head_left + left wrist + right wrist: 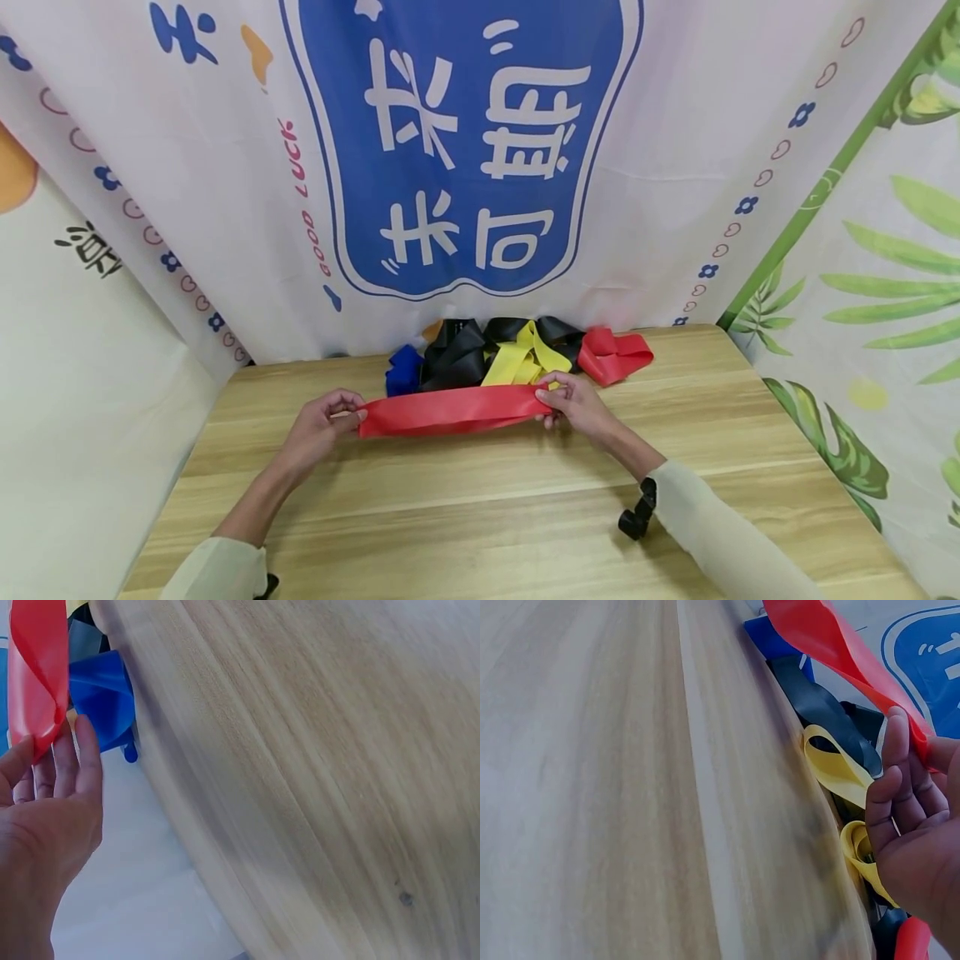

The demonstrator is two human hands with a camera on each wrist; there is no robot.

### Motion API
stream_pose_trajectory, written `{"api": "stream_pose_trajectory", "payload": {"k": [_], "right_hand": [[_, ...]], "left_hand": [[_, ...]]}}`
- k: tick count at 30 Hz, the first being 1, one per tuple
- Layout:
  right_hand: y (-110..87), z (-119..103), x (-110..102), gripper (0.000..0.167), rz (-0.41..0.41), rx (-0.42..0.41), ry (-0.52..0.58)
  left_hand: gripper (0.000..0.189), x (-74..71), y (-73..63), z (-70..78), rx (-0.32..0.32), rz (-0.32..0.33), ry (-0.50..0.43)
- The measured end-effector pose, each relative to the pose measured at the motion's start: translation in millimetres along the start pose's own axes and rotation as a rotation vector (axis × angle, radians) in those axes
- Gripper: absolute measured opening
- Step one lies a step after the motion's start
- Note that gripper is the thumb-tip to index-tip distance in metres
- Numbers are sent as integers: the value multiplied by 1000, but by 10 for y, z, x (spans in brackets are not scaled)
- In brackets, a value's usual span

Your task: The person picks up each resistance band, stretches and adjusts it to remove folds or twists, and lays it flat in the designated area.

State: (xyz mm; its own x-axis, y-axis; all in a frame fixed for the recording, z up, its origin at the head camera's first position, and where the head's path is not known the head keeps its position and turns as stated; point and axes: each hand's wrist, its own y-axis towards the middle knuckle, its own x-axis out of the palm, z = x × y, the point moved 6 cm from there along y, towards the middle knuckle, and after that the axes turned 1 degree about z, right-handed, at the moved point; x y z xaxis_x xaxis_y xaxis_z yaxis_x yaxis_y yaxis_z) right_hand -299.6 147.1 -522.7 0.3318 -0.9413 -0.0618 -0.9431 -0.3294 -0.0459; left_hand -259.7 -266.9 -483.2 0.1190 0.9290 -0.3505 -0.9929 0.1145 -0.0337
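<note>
A person sits or stands at the near side of a wooden table point(480, 517) with a red band point(450, 410) stretched sideways between both hands — it appears lifted off the wood, just on the near side of a heap of other bands. The left hand point(322, 423) pinches its left end between thumb and fingertips; the right hand point(581, 407) pinches the right end, its spare fingers loosely bent.

Behind, at the table's far edge, lie a blue band point(403, 371), black bands point(453, 354), a yellow band point(517, 362) and, to the right, a second red band point(615, 354).

The hold looks light to me: pull harder and one end could slip from the fingertips and spring back. The two layers seem uneven along the near edge, so a twist might set in if the hands turn differently. Dip too far away — and the band could snag the heap.
</note>
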Motion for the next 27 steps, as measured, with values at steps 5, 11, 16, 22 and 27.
{"api": "stream_pose_trajectory", "payload": {"k": [5,11,16,22,27], "right_hand": [[8,-38,-21,24,19,-26,-34],[14,-16,-62,27,48,-12,-90],[18,42,-96,33,68,22,-95],[17,87,-115,34,74,34,-117],[20,79,-126,30,89,29,-117]], "left_hand": [[20,23,1,1,-25,-19,-22],[26,23,-17,15,-18,-37,-46],[27,8,-27,-15,-27,-27,-23],[27,4,-27,-42,-39,-21,-4],[29,1,-32,-54,-38,-27,-27]]}}
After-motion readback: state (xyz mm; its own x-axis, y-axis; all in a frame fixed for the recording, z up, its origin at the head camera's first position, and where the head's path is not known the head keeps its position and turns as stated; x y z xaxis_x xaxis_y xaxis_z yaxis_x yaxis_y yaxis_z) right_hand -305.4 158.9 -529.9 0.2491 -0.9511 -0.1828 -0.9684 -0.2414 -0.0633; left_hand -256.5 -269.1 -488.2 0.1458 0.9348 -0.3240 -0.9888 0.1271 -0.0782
